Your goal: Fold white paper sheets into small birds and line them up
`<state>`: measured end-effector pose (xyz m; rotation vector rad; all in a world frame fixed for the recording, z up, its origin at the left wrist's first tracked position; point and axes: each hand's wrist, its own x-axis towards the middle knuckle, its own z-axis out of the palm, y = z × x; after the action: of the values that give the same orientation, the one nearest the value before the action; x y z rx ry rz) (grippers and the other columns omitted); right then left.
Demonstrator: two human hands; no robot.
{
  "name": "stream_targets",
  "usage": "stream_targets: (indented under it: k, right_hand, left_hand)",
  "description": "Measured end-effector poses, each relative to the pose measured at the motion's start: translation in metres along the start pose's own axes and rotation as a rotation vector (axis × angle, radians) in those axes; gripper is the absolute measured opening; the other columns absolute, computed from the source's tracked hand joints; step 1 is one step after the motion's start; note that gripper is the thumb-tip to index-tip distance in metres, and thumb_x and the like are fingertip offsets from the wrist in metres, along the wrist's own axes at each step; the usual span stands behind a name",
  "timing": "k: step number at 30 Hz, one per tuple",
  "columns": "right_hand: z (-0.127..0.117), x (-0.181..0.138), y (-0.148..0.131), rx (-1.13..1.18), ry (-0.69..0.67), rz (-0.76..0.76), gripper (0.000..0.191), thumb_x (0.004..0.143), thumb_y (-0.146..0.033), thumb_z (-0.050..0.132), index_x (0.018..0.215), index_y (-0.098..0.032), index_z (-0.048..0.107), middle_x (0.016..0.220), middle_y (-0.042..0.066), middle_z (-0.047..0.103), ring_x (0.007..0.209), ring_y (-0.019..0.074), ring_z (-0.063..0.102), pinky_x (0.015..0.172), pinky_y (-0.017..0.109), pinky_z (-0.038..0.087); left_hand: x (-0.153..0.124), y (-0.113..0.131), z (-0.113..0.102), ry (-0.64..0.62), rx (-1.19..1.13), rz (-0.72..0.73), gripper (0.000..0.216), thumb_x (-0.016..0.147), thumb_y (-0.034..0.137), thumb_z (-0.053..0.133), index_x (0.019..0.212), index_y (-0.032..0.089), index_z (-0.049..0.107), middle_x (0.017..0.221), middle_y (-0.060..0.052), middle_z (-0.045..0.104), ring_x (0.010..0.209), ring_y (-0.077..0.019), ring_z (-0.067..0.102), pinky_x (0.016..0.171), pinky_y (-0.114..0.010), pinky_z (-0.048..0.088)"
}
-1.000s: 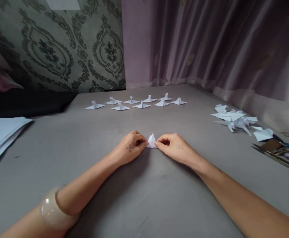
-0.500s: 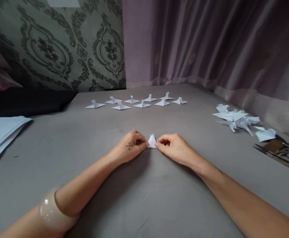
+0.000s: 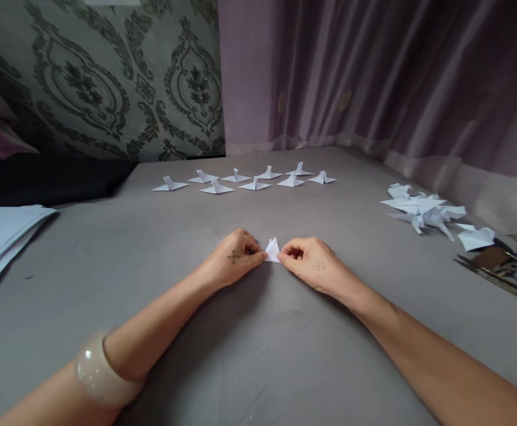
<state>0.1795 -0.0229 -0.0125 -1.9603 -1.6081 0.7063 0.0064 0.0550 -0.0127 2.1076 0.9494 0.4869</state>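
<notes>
A small white folded paper piece (image 3: 272,251) with two pointed tips at its top is between my hands, in the middle of the head view. My left hand (image 3: 239,255) pinches its left corner between thumb and fingers. On the opposite side, my right hand (image 3: 308,260) pinches the right corner the same way. Both hands are closed, and the fingers behind the paper are partly hidden. Beyond them, several white folded paper figures (image 3: 255,184) with spread wings stand in two rows.
A heap of folded white paper figures (image 3: 420,206) lies to the right, by the curtain (image 3: 303,77). Near it are scissors (image 3: 498,278) and other small items. A stack of white sheets (image 3: 5,242) is at the left on the grey surface (image 3: 152,248), with dark cloth (image 3: 49,177) behind.
Both hands keep their pinch on the folded paper and have barely moved. The view has shifted very slightly.
</notes>
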Motion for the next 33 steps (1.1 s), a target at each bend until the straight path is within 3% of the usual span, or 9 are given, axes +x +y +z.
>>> stream_targets:
  k: [16,33]
  right_hand:
    - [-0.0006,-0.0041,0.0013,-0.049,0.008,-0.036,0.020,0.079,-0.034,0.051,0.069,-0.024,0.065,0.062,-0.003,0.063,0.056,0.0118,0.052,0.050,0.023,0.033]
    - [-0.0012,-0.0084,-0.0049,-0.109,0.026,-0.038,0.018,0.081,-0.031,0.051,0.071,-0.023,0.064,0.067,-0.002,0.064,0.060,0.0128,0.053,0.052,0.024,0.033]
  left_hand:
    - [-0.0007,-0.0074,0.0015,-0.012,0.023,-0.076,0.021,0.075,0.037,0.058,0.076,0.018,0.067,0.091,-0.003,0.059,0.073,-0.0137,0.052,0.066,-0.026,0.042]
    - [-0.0030,-0.0070,0.0054,-0.009,0.072,-0.011,0.013,0.076,0.025,0.057,0.076,0.017,0.067,0.089,-0.003,0.057,0.074,-0.0135,0.053,0.068,-0.026,0.045]
